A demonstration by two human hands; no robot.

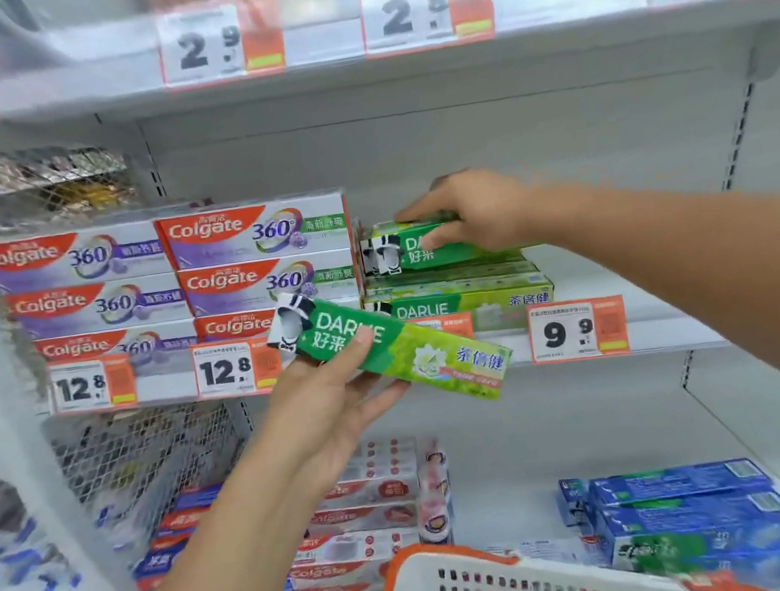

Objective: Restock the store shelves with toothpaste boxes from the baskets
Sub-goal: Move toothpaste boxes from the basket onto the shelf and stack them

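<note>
My left hand (pixel 330 410) holds a green Darlie toothpaste box (pixel 403 350) in front of the middle shelf, tilted down to the right. My right hand (pixel 472 213) grips another green Darlie box (pixel 404 253) lying on top of the Darlie stack (pixel 456 296) on the middle shelf (pixel 671 334). To the left of that stack stand stacked Colgate 360 boxes (pixel 262 260). A white basket with an orange rim (pixel 461 590) is at the bottom centre; what it contains cannot be seen.
Right of the Darlie stack the middle shelf surface is bare. The lower shelf holds red-and-white Colgate boxes (pixel 365 523) and blue toothpaste boxes (pixel 687 514). Price tags (pixel 576 330) line the shelf edges. A wire mesh divider (pixel 145 458) stands at the left.
</note>
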